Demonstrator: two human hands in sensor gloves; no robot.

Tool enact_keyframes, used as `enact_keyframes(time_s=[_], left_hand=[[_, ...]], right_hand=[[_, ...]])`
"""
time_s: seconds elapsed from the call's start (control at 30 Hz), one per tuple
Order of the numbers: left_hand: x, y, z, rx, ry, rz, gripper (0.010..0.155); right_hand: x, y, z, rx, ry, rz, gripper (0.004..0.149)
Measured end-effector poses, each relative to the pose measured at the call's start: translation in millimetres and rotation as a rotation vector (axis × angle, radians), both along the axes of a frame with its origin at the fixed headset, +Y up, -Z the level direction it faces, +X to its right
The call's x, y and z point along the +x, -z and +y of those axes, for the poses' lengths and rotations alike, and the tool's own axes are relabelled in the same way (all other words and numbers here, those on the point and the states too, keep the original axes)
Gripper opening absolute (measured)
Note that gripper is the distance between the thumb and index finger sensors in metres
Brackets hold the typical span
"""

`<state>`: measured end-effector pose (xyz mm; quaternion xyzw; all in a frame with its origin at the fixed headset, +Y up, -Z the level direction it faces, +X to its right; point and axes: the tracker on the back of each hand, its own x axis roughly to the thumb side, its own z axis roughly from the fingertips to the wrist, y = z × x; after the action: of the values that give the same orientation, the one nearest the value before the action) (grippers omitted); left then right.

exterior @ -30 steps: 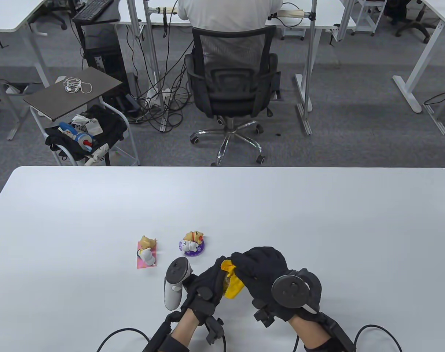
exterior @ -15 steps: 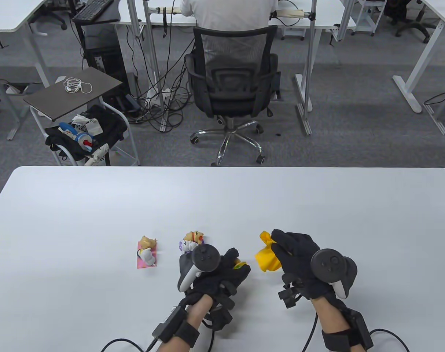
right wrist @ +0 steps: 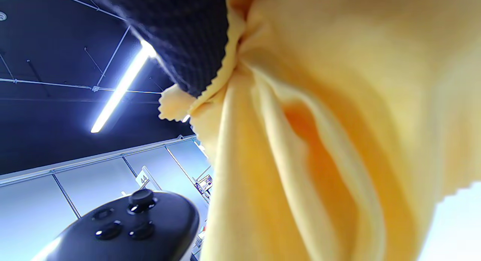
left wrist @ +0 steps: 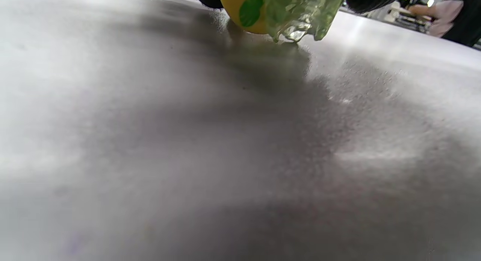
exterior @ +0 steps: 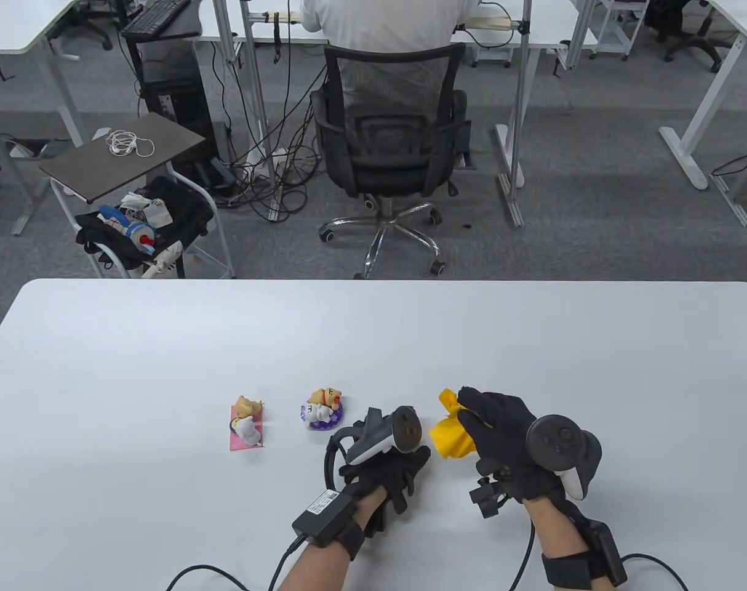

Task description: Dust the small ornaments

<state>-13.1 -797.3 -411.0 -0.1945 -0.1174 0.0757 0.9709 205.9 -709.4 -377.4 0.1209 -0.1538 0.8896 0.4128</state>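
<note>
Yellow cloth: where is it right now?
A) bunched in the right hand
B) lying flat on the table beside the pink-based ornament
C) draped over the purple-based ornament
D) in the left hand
A: the table view shows the yellow cloth bunched under the right hand's curled fingers, apart from both ornaments.

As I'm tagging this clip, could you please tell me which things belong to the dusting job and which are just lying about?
Job:
yellow cloth, gripped by right hand
yellow ornament, held by left hand
pink-base ornament
purple-base ornament

Lying about:
office chair
cart
</note>
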Motion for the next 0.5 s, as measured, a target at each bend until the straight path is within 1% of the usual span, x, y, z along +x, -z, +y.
enact_keyframes(time_s=[0.1,0.17,0.27,0.37,0.43,0.5], left_hand=[[-2,-1,0,-0.004,-0.01,0.002,0.082],[-7,-3,4,0.003,-0.049,0.005,0.084],[-16,-8,14,0.039,-0.132,0.029,0.08],[-33,-15,27,0.112,-0.218,0.073,0.076],[-50,-19,38,0.154,-0.29,0.13,0.07],[-66,-19,46,0.182,-0.317,0.193,0.068]], right_hand=[[0,0,0,-0.003,0.004,0.006,0.045],[1,0,1,-0.007,0.013,0.01,0.045],[2,0,2,-0.009,0.021,0.012,0.045],[2,0,2,-0.012,0.028,0.014,0.045],[1,1,1,-0.021,0.03,0.02,0.045],[-1,1,0,-0.03,0.023,0.028,0.045]])
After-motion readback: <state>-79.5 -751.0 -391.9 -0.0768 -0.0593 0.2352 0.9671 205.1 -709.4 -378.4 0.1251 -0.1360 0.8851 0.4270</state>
